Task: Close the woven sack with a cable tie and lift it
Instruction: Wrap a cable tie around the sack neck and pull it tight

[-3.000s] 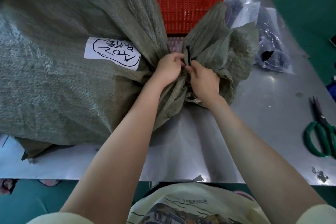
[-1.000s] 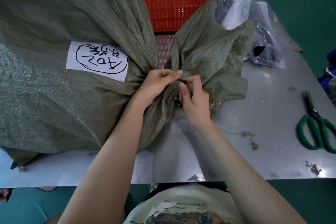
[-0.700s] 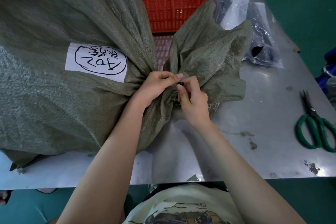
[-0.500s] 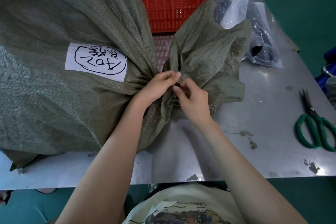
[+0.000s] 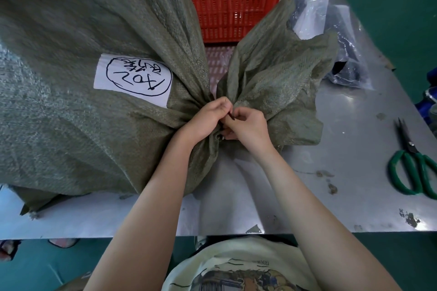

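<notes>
Since three seconds back the tie's long upright tail has shortened to a stub between the hands; sack and bench things lie as they did.

Sack (image 5: pixel 99 125): big, green, woven, lying on its side on the bench (image 5: pixel 343 184), white label up, mouth gathered to a neck at centre, loose top flaring right of the neck.

Crate (image 5: pixel 234 0), red, stands behind the neck. Scissors (image 5: pixel 412 168), green-handled, lie well apart at the bench's right edge.

Left hand (image 5: pixel 208 119): closed round the gathered neck, pinching it shut. Right hand (image 5: pixel 248 125): fingers curled, pinching the tie (image 5: pixel 230 116), of which only a short dark end shows between the two hands. Loop and head hidden under the fingers.

Step in hand, as I judge: cinching the tie on the neck. Closing nearly done; lift not begun.

Next calls for a final pull to check the tie bites, left hand holding the gather until it does. Then a firm grip on the neck to hoist; sack looks full, likely heavy.
</notes>
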### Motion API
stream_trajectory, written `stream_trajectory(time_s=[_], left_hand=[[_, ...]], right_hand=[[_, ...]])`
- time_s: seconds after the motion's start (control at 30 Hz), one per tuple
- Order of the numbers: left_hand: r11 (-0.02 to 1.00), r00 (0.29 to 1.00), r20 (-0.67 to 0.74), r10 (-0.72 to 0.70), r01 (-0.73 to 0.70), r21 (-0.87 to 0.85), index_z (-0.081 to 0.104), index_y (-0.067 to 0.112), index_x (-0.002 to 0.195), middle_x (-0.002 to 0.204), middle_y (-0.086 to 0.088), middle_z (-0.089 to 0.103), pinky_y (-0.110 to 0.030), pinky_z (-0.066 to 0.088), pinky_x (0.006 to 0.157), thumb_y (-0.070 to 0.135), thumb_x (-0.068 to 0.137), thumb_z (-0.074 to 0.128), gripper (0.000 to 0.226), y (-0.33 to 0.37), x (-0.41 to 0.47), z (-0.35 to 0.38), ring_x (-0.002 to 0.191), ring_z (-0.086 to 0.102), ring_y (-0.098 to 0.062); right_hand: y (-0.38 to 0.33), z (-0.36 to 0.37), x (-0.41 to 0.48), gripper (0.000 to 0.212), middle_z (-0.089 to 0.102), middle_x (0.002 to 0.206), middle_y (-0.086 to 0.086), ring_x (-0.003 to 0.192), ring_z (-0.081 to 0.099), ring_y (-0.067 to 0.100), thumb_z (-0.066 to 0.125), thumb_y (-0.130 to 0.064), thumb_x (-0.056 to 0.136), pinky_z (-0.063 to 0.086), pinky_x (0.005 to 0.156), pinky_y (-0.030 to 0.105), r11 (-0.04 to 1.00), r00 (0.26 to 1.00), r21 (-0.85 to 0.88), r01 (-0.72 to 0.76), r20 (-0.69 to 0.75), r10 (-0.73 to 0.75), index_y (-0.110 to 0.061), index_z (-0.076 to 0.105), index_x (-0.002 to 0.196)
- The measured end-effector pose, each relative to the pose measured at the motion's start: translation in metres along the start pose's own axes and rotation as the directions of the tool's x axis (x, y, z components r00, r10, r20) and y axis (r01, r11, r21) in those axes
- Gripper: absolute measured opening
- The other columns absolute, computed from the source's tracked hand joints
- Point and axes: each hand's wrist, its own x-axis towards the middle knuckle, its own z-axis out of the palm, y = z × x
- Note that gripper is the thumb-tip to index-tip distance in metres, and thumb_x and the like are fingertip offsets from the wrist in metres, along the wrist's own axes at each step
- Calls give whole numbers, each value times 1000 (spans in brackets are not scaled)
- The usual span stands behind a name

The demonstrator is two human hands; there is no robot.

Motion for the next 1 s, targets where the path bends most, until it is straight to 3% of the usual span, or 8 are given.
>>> stream_trajectory(time_s=[0.1,0.17,0.27,0.4,0.57,0.73,0.87,1.0], left_hand=[[999,1000,-22,-5,6,51,41,15,66,65,0,37,-14,32,60,11,100,28,36,-2,1,0,59,38,0],[998,999,-40,-5,7,57,42,16,66,64,0,38,-11,34,60,11,100,28,37,-5,2,-1,53,42,8],[1000,1000,-14,-18,18,8,43,14,65,61,2,46,-7,39,61,7,99,29,37,-7,1,0,51,46,9],[991,996,-89,12,0,133,48,17,66,84,4,42,5,34,76,0,96,34,37,-10,4,0,81,41,7],[950,986,-153,71,-19,312,61,-10,95,111,-7,32,17,16,80,6,98,35,31,-18,5,-1,103,35,-3],[935,977,-206,55,22,354,53,11,74,110,-7,30,-10,23,102,5,98,34,31,-17,7,-1,110,31,-10],[932,970,-236,52,37,360,43,25,62,106,-3,32,-6,20,94,4,98,33,43,-15,6,1,108,34,-10],[917,967,-251,44,61,394,48,21,61,101,-7,37,-14,27,93,2,97,33,43,-14,6,-1,102,40,-17]], right_hand=[[-7,-8,-4,26,59,54,-2,47,52,10,55,-11,85,45,46,18,976,985,166,-144,121,124,-15,58,60],[-14,-12,-6,30,57,46,-6,41,46,9,48,-24,87,38,41,15,932,955,256,-255,216,202,-15,60,61],[-16,-10,-8,42,51,42,-7,36,37,6,49,-41,89,26,40,16,959,956,136,-247,196,218,-18,59,56],[-16,-8,-13,38,39,35,-7,27,28,1,57,-19,88,16,32,13,971,972,116,-209,135,193,-14,51,51],[-17,-12,-26,37,34,28,-8,21,25,3,56,-7,84,17,28,11,963,974,167,-214,109,198,-9,49,48],[-21,-15,-48,38,33,27,-8,25,24,3,56,-8,84,17,31,11,972,973,143,-186,166,162,-9,48,46],[-19,-19,-57,41,35,32,-6,31,26,5,57,-11,83,16,35,15,981,964,54,-184,207,169,-13,49,43],[-20,-23,-41,29,48,43,-4,37,35,7,53,-29,82,21,40,19,928,869,-82,-362,330,368,-17,55,56]])
